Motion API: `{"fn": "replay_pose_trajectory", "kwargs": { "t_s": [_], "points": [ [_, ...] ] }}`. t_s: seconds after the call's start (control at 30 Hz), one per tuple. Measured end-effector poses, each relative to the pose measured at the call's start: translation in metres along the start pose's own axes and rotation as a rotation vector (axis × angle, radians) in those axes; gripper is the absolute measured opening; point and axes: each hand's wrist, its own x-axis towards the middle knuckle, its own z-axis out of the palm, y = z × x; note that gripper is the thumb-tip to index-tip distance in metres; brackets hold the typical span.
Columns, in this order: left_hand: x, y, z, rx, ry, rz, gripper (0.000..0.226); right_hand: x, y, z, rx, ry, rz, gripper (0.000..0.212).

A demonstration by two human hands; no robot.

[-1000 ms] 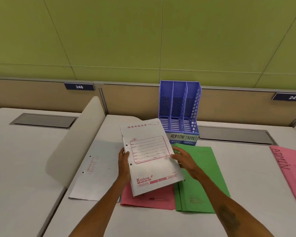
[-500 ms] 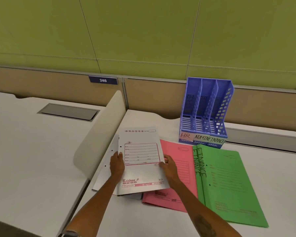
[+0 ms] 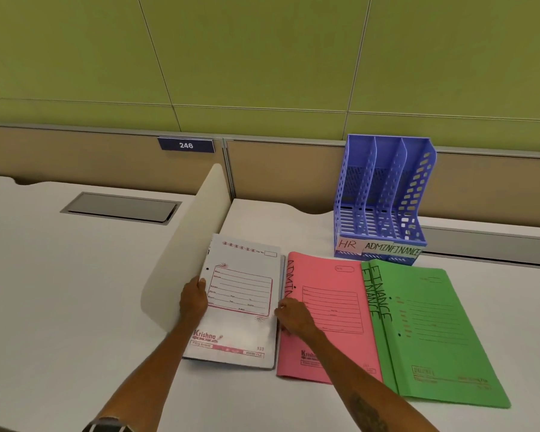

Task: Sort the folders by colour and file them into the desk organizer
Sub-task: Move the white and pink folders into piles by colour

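Note:
A white folder [image 3: 240,307] with pink print lies flat on the desk, on top of another white folder. My left hand [image 3: 194,299] grips its left edge, thumb on top. My right hand [image 3: 293,316] holds its right edge, fingers curled at the side. To the right lies a pink folder [image 3: 331,319] marked ADMIN, then two overlapping green folders [image 3: 430,335] marked FINANCE. The blue desk organizer [image 3: 384,198] stands behind them with three slots and labels HR, ADMIN, FINANCE.
A curved white desk divider [image 3: 184,254] rises just left of the white folders. A grey cable hatch [image 3: 120,207] sits in the neighbouring desk at left. A partition with a sign reading 246 [image 3: 186,145] runs along the back.
The white folder, held raised a second ago, has come down onto the white one at the left. The view has shifted left, so the pink and green folders show uncovered.

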Motion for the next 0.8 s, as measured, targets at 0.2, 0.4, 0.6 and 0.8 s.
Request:
{"fn": "replay_pose_trajectory", "kwargs": {
  "t_s": [0.2, 0.4, 0.6, 0.8],
  "points": [
    [0.0, 0.002, 0.007, 0.012, -0.048, 0.041, 0.037, 0.004, -0.001, 0.0, -0.074, 0.036, -0.03, 0.03],
    [-0.003, 0.011, 0.014, -0.008, -0.038, -0.017, 0.033, 0.002, 0.002, -0.002, -0.05, 0.062, -0.072, 0.031],
    [0.0, 0.009, 0.013, 0.066, -0.042, -0.063, 0.034, 0.0, 0.006, -0.006, -0.029, 0.082, -0.092, 0.037],
    [-0.003, 0.01, 0.012, 0.08, -0.03, -0.045, 0.03, -0.003, 0.007, -0.011, -0.016, 0.095, -0.119, 0.035]
  ]
}}
